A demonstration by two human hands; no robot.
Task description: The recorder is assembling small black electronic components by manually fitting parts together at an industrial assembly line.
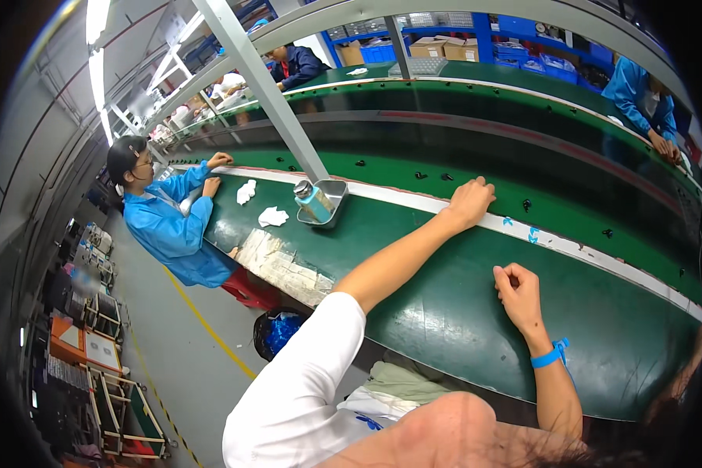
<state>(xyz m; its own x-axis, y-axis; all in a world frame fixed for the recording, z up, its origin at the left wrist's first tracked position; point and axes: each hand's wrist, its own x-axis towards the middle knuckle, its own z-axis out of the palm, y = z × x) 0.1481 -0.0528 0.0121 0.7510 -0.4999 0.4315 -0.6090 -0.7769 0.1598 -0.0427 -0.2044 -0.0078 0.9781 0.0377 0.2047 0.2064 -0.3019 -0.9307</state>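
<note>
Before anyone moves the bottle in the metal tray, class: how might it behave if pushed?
The bottle would probably tip, being taller than wide, though the walled tray might catch it. Its smooth-looking sides could feel slippery.

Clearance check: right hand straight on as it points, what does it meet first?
Right hand likely meets the white rail first, near the left hand; height unclear, may pass above.

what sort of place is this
Probably a factory assembly line: small black parts lie spaced along what looks like a long green conveyor, people in blue jackets are stationed beside it, and blue racks behind hold boxes.
</note>
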